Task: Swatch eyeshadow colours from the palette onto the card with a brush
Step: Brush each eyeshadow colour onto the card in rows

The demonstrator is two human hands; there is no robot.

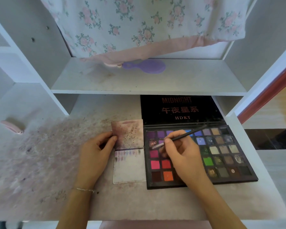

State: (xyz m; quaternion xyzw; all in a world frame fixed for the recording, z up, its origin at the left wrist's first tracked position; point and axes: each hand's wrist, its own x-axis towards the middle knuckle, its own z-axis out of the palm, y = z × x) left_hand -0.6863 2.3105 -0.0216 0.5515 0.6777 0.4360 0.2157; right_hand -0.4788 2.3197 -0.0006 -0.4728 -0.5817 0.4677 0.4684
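1. Right hand (180, 156) grip: thumb and fingers pinch the brush (182, 138) low on the handle, hand resting over the palette (221, 156).
2. Left hand (96, 151) grip: thumb and fingers curled onto the left edge of the card (130, 169), near its middle fold, holding it down on the surface (139, 200).
3. Brush location: over the left columns of the palette, pale tip down at the second row, at or just over a purple pan; contact cannot be confirmed.
4. Brush axis: long axis runs diagonally, tip toward lower-left (toward the card), tail end up and right over the far edge of the palette.
5. Card location: lies flat, touching or just beside the left side of the palette; long axis runs away from the person.
6. Progress: a row of short purple-to-grey swatches sits across the near panel just below the fold; the far panel is smeared and speckled with pigment.
7. Left to do, as a judgement: most of the near panel is bare; pinks, reds, orange, greens, browns show no matching swatches. Early-to-mid stage.
8. Current step looks like loading colour, then carrying it left to the card.
9. Palette lid (178, 109) open, propped back under the shelf (147, 80); a purple hairbrush (147, 66) lies on that shelf.
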